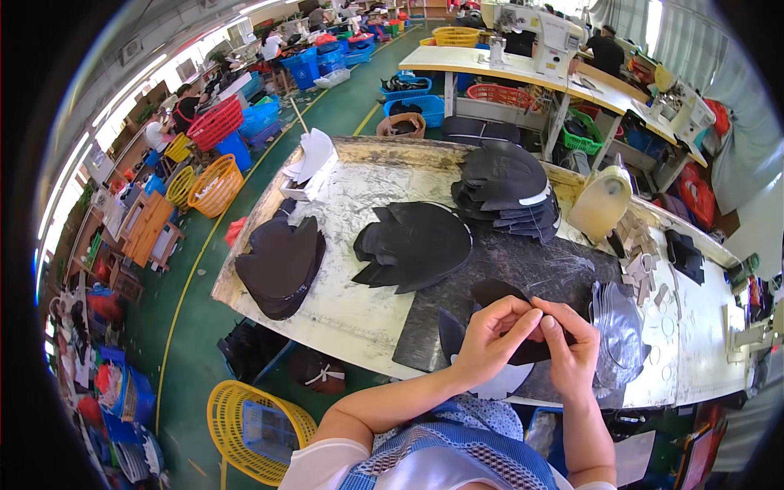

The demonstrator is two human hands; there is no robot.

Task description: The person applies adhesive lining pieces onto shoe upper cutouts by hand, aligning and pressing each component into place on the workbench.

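Over the near edge of the worktable, my left hand [500, 331] and my right hand [569, 343] meet, thumbs and fingertips pinched together. Between them is a thin dark cut piece [529, 353], partly hidden by the fingers; its material is hard to tell. Under the hands lie a black pointed piece [451, 331] and a pale grey piece [500, 380]. Just right of my right hand lies a stack of shiny grey cut pieces [618, 336]. A flat pile of black notched pieces [414, 245] rests left of and beyond my hands.
A dark mat [433, 331] covers part of the white worktable [351, 318]. Stacked on the table are dark brown pieces [279, 265] at left and black pieces [506, 184] farther back. A yellow basket [237, 445] stands below left. Sewing machines [558, 49] occupy tables behind.
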